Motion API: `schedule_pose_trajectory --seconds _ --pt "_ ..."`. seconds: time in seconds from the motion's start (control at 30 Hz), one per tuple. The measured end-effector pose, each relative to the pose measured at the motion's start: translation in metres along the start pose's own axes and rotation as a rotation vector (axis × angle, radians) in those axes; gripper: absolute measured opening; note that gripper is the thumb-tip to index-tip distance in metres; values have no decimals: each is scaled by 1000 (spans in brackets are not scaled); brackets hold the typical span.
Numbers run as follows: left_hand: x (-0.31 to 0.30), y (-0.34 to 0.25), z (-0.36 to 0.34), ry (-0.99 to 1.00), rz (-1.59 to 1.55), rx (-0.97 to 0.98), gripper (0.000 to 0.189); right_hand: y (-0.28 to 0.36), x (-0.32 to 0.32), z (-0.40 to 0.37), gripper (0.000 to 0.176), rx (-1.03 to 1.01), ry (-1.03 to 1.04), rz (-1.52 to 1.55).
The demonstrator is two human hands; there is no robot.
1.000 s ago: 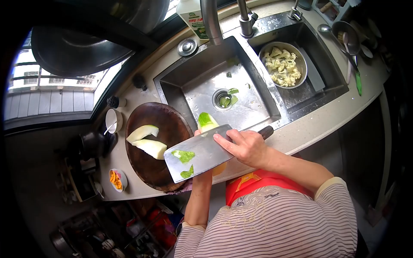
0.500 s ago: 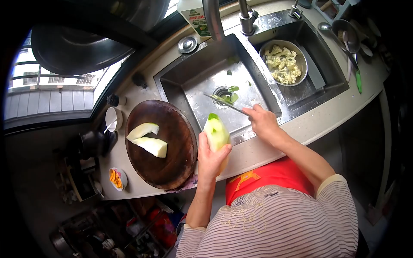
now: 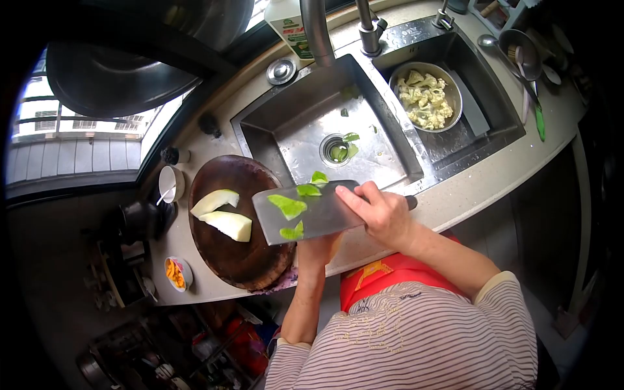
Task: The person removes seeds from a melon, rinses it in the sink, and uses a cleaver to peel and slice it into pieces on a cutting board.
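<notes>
My right hand (image 3: 383,214) is wrapped round the handle of a broad cleaver (image 3: 318,218), whose flat blade faces up. Several green peel pieces (image 3: 287,207) cling to the blade. Under the blade is my left hand (image 3: 317,250), its fingers mostly hidden, and the pale gourd it held is hidden too. Two pale gourd slices (image 3: 231,225) lie on the round wooden chopping board (image 3: 260,260) to the left. Green scraps (image 3: 351,137) lie round the drain of the left sink basin (image 3: 299,143).
A metal bowl of cauliflower (image 3: 426,97) sits in the right basin. Taps rise behind the basins. On the left counter are a white bowl with a spoon (image 3: 171,184) and a small bowl of orange pieces (image 3: 177,273). Ladles and a green-handled tool (image 3: 540,123) lie at right.
My right hand has moved left and turned the cleaver from edge-on to flat, over my left hand and the gourd. Green peel pieces now show on the blade.
</notes>
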State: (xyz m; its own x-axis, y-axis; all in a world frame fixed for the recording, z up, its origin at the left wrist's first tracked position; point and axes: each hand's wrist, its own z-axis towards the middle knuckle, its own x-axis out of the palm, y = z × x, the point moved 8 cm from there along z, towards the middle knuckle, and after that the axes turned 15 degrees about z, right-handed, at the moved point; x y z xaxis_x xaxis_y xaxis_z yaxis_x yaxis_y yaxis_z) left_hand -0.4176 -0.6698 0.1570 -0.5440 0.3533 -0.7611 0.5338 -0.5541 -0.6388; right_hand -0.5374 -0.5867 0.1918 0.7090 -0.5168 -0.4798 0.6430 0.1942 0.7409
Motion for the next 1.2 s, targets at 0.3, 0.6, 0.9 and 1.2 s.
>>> schedule_pose_trajectory --seconds 0.3,0.6,0.9,1.2 --pt "-34 -3 -3 -55 -153 -254 45 -93 8 -35 32 427 346 -140" --pt "21 54 -16 121 -363 -212 34 5 -7 -7 37 -114 15 5" --pt "29 67 -34 -85 -568 -325 44 13 -5 -12 38 -214 18 -97" --pt "-13 11 -27 101 -519 -444 56 -106 -4 -32 34 362 99 -114"
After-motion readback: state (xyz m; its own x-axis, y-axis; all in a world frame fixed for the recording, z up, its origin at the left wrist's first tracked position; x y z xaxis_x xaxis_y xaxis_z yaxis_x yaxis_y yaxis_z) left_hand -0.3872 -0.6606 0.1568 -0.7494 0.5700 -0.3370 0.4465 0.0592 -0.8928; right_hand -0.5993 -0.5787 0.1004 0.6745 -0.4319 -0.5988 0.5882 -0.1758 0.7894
